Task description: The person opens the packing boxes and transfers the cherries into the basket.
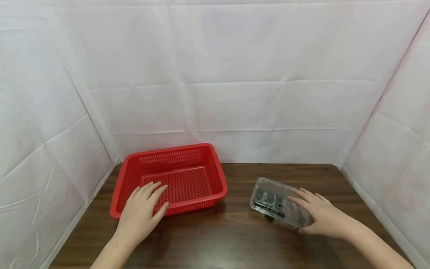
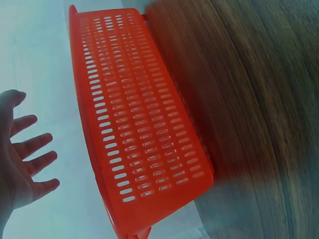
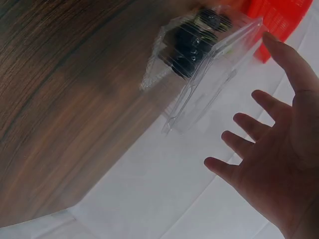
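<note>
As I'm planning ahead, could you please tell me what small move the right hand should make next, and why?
The right hand should probably close gently on the clear rectangular plastic box: that hand is spread close to the box, not gripping it, and dark round pieces show inside.

red basket [image 1: 220, 175] — partly behind hands [image 1: 142, 209] [image 1: 319, 215] | clear box [image 1: 281, 203] — likewise

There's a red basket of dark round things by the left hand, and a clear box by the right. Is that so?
Not quite: the head view shows the dark round things in the clear box by the right hand, not the red basket by the left hand.
</note>
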The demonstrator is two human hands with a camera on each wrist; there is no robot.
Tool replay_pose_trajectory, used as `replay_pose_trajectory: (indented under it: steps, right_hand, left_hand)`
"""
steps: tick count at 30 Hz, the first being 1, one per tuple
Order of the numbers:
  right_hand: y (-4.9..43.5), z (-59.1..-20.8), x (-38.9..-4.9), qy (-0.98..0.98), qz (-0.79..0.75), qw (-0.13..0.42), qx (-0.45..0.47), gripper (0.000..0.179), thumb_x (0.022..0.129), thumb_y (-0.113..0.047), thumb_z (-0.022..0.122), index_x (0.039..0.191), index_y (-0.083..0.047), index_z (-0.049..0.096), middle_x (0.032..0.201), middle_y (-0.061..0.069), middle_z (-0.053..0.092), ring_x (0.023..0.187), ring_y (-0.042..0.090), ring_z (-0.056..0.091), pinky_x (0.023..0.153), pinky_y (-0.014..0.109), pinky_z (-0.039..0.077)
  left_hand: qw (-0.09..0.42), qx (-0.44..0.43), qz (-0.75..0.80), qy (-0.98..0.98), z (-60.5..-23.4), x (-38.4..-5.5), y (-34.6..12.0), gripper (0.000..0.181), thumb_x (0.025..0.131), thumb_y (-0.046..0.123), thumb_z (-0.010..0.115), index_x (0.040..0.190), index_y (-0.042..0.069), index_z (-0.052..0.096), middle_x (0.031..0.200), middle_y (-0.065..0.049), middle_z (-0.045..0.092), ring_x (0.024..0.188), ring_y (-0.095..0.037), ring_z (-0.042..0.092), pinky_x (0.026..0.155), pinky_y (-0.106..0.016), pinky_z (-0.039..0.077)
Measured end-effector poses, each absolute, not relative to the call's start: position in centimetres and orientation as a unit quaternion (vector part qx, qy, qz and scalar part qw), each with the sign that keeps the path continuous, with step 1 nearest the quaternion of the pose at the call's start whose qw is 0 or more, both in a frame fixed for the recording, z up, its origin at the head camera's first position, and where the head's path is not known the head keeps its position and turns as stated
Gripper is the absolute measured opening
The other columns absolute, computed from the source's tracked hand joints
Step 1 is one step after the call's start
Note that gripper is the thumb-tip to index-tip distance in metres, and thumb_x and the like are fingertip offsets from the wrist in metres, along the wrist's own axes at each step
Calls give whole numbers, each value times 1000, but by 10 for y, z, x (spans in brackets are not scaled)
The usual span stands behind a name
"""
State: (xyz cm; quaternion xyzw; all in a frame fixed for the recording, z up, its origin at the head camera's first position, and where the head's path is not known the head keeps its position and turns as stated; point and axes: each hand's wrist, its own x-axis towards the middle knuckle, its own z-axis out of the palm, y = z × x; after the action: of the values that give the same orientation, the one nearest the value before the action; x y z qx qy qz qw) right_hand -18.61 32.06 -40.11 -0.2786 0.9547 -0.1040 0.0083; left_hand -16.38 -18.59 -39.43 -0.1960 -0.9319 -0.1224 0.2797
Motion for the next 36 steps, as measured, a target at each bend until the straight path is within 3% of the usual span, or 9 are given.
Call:
replay_pose_trajectory:
  steps: [7, 13, 23, 31, 36]
  right_hand:
    - [325, -404, -193, 947, -77, 10, -310, 100, 55, -26, 94, 143, -13, 47, 154, 18, 29, 136, 46, 28, 95, 73, 25]
    - [328, -406, -199, 951, -74, 43, -296, 105, 53, -6, 90, 146, -12, 43, 156, 18, 24, 139, 46, 22, 97, 74, 20]
    - [328, -408, -200, 949, -81, 59, -298, 106, 51, 10, 83, 146, -13, 44, 156, 16, 26, 141, 45, 22, 96, 75, 20]
    - [325, -410, -197, 948, -100, 75, -292, 100, 55, 11, 78, 146, -10, 43, 154, 16, 32, 141, 44, 23, 99, 72, 19]
    - [324, -411, -196, 949, -93, 69, -294, 94, 58, 5, 79, 145, -8, 45, 153, 17, 34, 139, 44, 27, 98, 72, 21]
  left_hand:
    - [301, -214, -137, -919, -393, -161, -181, 44, 81, 21, 77, 120, 6, 66, 119, -14, 63, 109, -33, 59, 94, -56, 42]
    - [300, -231, -152, -913, -390, -158, -170, 43, 81, 20, 78, 120, 7, 66, 120, -12, 63, 108, -31, 59, 91, -51, 45]
    - [287, -256, -188, -904, -393, -151, -149, 35, 85, 22, 74, 117, 11, 68, 118, -7, 65, 110, -26, 60, 92, -47, 46]
    - [189, -205, -296, -914, -401, -140, -129, 25, 90, 22, 72, 115, 19, 69, 114, 9, 64, 109, -12, 59, 88, -38, 50]
    - [132, -203, -335, -911, -405, -135, -121, 23, 94, 24, 67, 116, 22, 68, 113, 12, 63, 109, -7, 59, 89, -38, 50]
